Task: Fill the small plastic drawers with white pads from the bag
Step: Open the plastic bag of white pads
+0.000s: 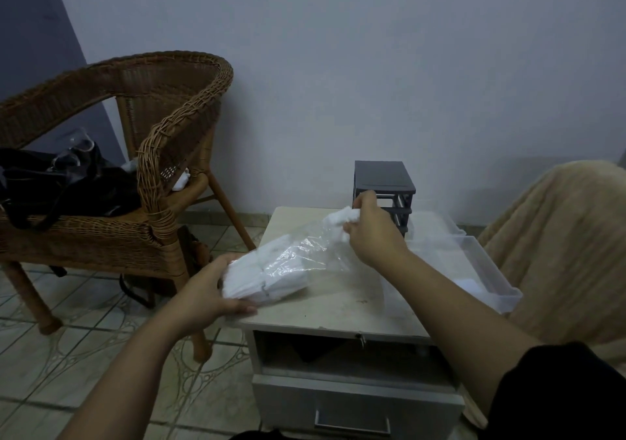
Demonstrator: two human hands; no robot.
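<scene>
A clear plastic bag (298,256) stuffed with white pads lies on the small beige table (332,307). My left hand (206,290) grips the bag's closed, full end at the table's left edge. My right hand (371,229) is at the bag's open end, pinching a bunch of white pads (340,219) above the table. Behind that hand stands a small dark grey drawer frame (384,180) near the wall. Two clear plastic drawers (474,263) pulled from it rest on the table's right side; the nearer one holds something white.
A wicker chair (135,155) with a black bag (64,185) on its seat stands to the left on the tiled floor. A beige blanket-covered seat (562,236) is at the right. The table has an open slot and a handled drawer (352,419) below.
</scene>
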